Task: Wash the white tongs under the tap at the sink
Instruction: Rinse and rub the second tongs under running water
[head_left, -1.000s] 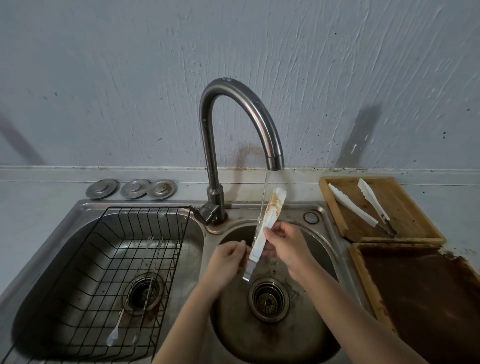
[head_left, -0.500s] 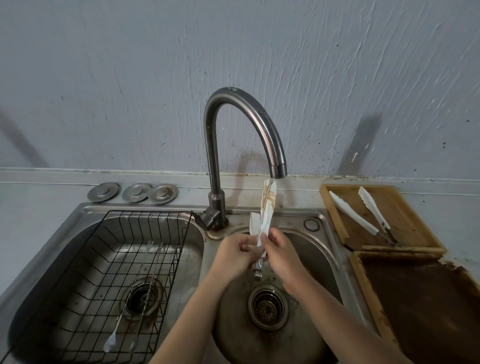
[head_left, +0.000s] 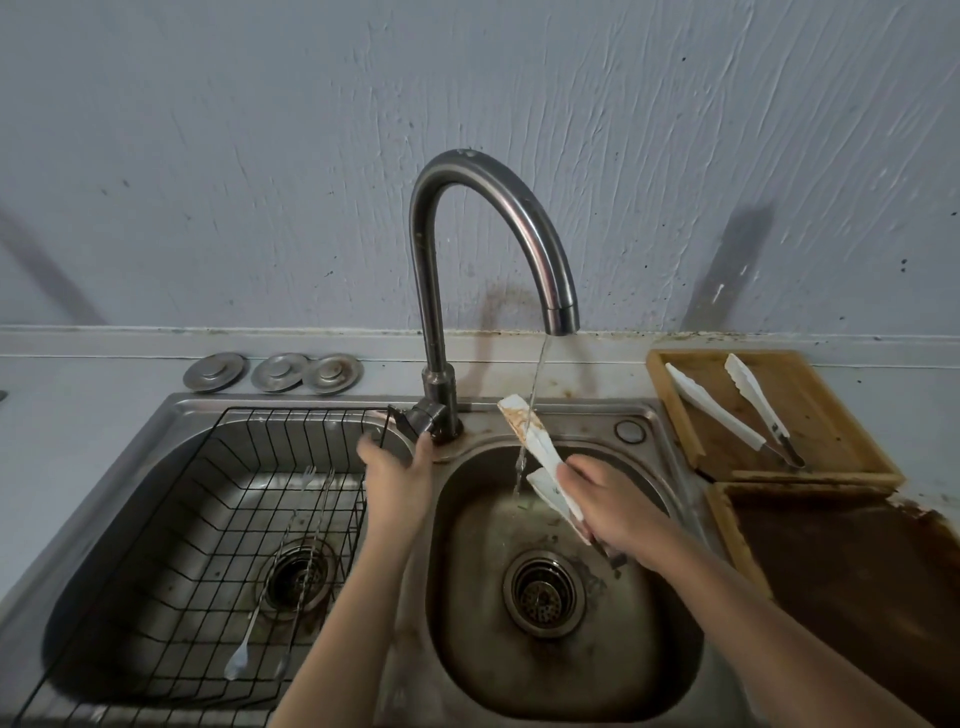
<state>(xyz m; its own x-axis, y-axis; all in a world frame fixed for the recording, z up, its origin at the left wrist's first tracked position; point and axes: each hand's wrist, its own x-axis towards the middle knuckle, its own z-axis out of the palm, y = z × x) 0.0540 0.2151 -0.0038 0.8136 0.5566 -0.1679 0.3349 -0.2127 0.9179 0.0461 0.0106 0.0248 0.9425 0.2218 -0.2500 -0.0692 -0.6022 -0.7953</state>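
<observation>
My right hand (head_left: 608, 506) grips a pair of white tongs (head_left: 540, 449) over the right sink basin (head_left: 649, 623). The tongs tilt up to the left, and their brown-stained upper tip sits in the thin stream of water falling from the curved steel tap (head_left: 488, 208). My left hand (head_left: 397, 470) is at the tap's base, with its fingers on the black lever (head_left: 410, 418). A second pair of white tongs (head_left: 737, 410) lies on a wooden tray at the right.
A black wire rack (head_left: 218, 519) fills the left basin, with long metal spoons (head_left: 280, 582) lying in it. Three metal drain covers (head_left: 275, 371) sit on the counter behind. Two wooden trays (head_left: 670, 400) stand right of the sink, the nearer one dark and stained.
My left hand has let go of the tongs and moved left to the tap lever. My right hand has tilted the tongs leftward and lowered them under the stream.
</observation>
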